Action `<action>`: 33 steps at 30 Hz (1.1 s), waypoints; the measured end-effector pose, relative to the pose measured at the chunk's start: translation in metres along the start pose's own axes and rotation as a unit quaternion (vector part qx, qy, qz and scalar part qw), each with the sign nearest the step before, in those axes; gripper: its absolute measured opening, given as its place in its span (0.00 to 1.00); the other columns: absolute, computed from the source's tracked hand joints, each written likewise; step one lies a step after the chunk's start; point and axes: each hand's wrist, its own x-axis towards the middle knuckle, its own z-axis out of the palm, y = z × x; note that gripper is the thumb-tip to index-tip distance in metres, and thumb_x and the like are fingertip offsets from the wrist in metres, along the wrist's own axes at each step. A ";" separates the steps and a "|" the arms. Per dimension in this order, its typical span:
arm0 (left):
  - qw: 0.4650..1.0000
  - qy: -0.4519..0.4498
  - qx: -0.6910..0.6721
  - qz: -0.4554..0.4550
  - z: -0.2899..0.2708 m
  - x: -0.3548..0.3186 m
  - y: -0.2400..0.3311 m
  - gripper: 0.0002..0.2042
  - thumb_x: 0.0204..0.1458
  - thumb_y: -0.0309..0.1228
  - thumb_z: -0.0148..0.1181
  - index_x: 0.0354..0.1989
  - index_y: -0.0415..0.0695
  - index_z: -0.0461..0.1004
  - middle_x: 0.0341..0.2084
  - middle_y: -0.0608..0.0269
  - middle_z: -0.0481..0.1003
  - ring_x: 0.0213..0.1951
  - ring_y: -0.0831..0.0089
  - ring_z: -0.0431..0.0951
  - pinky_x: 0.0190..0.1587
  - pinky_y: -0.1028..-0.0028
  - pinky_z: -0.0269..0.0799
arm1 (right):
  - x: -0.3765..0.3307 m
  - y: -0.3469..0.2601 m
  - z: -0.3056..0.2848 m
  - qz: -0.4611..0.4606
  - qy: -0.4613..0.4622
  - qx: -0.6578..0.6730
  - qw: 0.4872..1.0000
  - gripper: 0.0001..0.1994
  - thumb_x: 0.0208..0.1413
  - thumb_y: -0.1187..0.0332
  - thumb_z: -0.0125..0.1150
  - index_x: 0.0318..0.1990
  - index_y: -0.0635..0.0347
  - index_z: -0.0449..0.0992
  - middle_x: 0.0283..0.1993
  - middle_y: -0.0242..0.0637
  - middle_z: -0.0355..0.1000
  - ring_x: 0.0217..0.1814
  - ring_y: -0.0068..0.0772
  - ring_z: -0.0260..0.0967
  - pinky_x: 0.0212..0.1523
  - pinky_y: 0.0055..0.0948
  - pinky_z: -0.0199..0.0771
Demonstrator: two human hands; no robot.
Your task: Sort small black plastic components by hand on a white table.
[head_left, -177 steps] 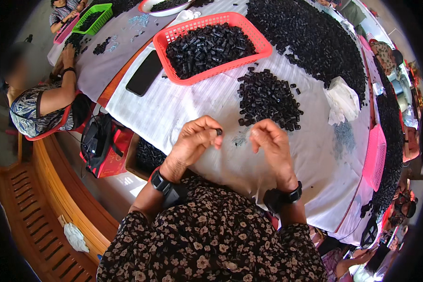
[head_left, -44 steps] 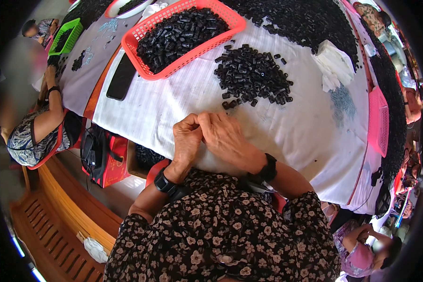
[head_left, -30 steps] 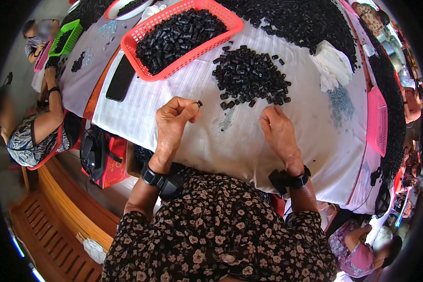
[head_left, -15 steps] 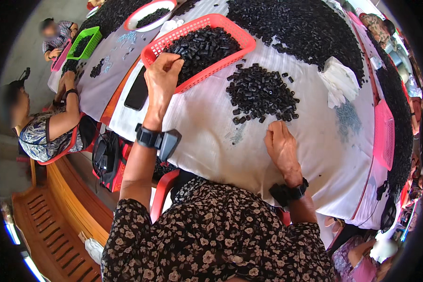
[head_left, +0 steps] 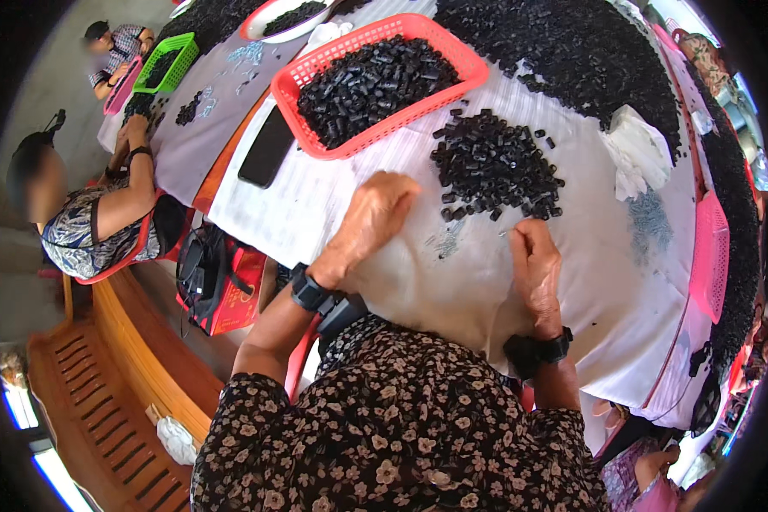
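Observation:
My left hand (head_left: 374, 220) is above the white cloth, between the red basket and the small pile. Its fingers are curled, but motion smears their tips, and I see nothing in them. My right hand (head_left: 538, 264) rests near the lower edge of the pile of small black tube-like pieces (head_left: 495, 166). Its thumb and fingers are pressed together; whatever they may hold is too small to make out. The red perforated basket (head_left: 350, 152) lies beyond my left hand, filled with similar black pieces (head_left: 375, 81).
A black phone (head_left: 267, 147) lies left of the basket. A large spread of black pieces (head_left: 563, 60) covers the far table. Crumpled white tissue (head_left: 638, 154) and bluish scraps (head_left: 648, 224) lie right, near a pink basket (head_left: 710, 256). A co-worker (head_left: 102, 205) sits at left.
My left hand has moved from over the red basket toward me and to the right. My right hand remains beside the pile. The view has shifted slightly.

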 end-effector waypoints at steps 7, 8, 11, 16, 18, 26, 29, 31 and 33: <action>0.996 -0.059 0.008 0.069 0.026 0.003 0.009 0.07 0.44 0.22 0.60 0.32 0.41 0.73 0.28 0.56 0.74 0.33 0.58 0.72 0.36 0.66 0.70 | -0.008 -0.001 0.006 0.002 0.014 0.034 0.999 0.05 0.52 0.75 0.59 0.34 0.63 0.70 0.29 0.39 0.67 0.26 0.31 0.66 0.28 0.27 0.67; 0.995 -0.060 0.018 0.073 0.034 0.003 0.013 0.07 0.43 0.23 0.61 0.32 0.42 0.72 0.28 0.57 0.73 0.34 0.58 0.72 0.37 0.65 0.69 | -0.009 -0.003 0.006 0.001 0.016 0.033 0.999 0.05 0.52 0.75 0.59 0.34 0.63 0.70 0.29 0.39 0.67 0.26 0.31 0.66 0.28 0.27 0.67; 0.992 -0.061 0.077 0.076 0.050 0.005 0.025 0.08 0.42 0.26 0.62 0.31 0.42 0.72 0.29 0.58 0.72 0.35 0.58 0.70 0.39 0.64 0.68 | -0.010 -0.002 0.007 -0.007 0.002 0.041 0.999 0.04 0.52 0.75 0.59 0.35 0.62 0.70 0.29 0.38 0.67 0.25 0.32 0.66 0.28 0.27 0.67; 0.981 -0.028 0.173 0.081 0.070 0.015 0.028 0.09 0.41 0.31 0.63 0.28 0.42 0.70 0.26 0.59 0.69 0.34 0.59 0.69 0.38 0.62 0.65 | -0.009 -0.004 0.007 -0.022 0.012 0.054 0.998 0.05 0.51 0.76 0.58 0.35 0.62 0.70 0.29 0.38 0.67 0.25 0.32 0.66 0.27 0.27 0.67; 0.981 -0.032 0.176 0.077 0.074 0.018 0.028 0.09 0.41 0.31 0.63 0.27 0.42 0.70 0.26 0.59 0.69 0.33 0.59 0.69 0.37 0.61 0.64 | -0.009 -0.004 0.006 -0.025 0.016 0.057 0.998 0.05 0.51 0.76 0.58 0.35 0.62 0.70 0.29 0.38 0.67 0.25 0.32 0.66 0.27 0.27 0.67; 0.985 -0.018 0.145 0.089 0.076 0.018 0.018 0.08 0.41 0.29 0.62 0.25 0.42 0.69 0.24 0.59 0.69 0.32 0.58 0.69 0.36 0.62 0.64 | -0.008 -0.001 0.004 -0.024 0.045 0.067 0.996 0.04 0.51 0.78 0.57 0.35 0.62 0.71 0.29 0.38 0.67 0.26 0.30 0.66 0.28 0.26 0.67; 0.992 -0.016 0.096 0.085 0.072 0.023 0.020 0.07 0.41 0.27 0.62 0.26 0.42 0.69 0.25 0.58 0.70 0.32 0.58 0.69 0.36 0.62 0.65 | -0.009 0.002 0.004 -0.023 0.073 0.090 0.993 0.05 0.52 0.78 0.56 0.36 0.62 0.72 0.29 0.37 0.67 0.26 0.28 0.65 0.29 0.25 0.66; 0.997 0.012 0.038 0.067 0.068 0.025 0.022 0.07 0.41 0.22 0.61 0.29 0.41 0.70 0.27 0.57 0.72 0.32 0.58 0.71 0.36 0.63 0.68 | -0.009 0.002 0.003 -0.013 0.070 0.093 0.993 0.05 0.51 0.79 0.56 0.36 0.62 0.72 0.29 0.37 0.67 0.27 0.27 0.64 0.29 0.24 0.66; 0.998 0.019 -0.008 0.052 0.066 0.025 0.019 0.07 0.41 0.21 0.60 0.30 0.40 0.70 0.28 0.57 0.72 0.32 0.58 0.72 0.35 0.65 0.69 | -0.009 0.002 0.003 -0.003 0.066 0.093 0.994 0.06 0.51 0.79 0.56 0.37 0.62 0.72 0.30 0.36 0.66 0.27 0.27 0.64 0.29 0.24 0.66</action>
